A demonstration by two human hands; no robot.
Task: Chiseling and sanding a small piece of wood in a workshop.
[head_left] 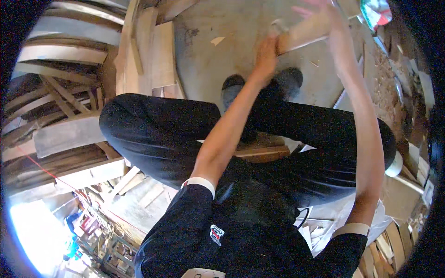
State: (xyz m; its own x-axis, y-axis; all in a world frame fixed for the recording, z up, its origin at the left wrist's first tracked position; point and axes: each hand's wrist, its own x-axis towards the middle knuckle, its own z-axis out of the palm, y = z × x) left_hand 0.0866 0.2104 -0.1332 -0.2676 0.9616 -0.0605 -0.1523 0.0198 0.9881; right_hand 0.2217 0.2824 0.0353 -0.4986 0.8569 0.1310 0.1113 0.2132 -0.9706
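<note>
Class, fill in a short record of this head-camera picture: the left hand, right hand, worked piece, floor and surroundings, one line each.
Left hand: touching the left end of a pale, flat wooden piece; exact grip blurred
Right hand: at the top edge, beside the piece; motion-blurred, grip unclear
Worked piece: slightly tilted in view, beyond the feet
Floor: grey-brown bare floor
Left side: long pale wooden boards
Upper right: shiny green, white and red object

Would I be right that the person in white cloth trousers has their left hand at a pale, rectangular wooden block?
Not quite: the cloth trousers are black, not white, as the head view shows. The left hand is at the pale, rectangular wooden block.
</note>
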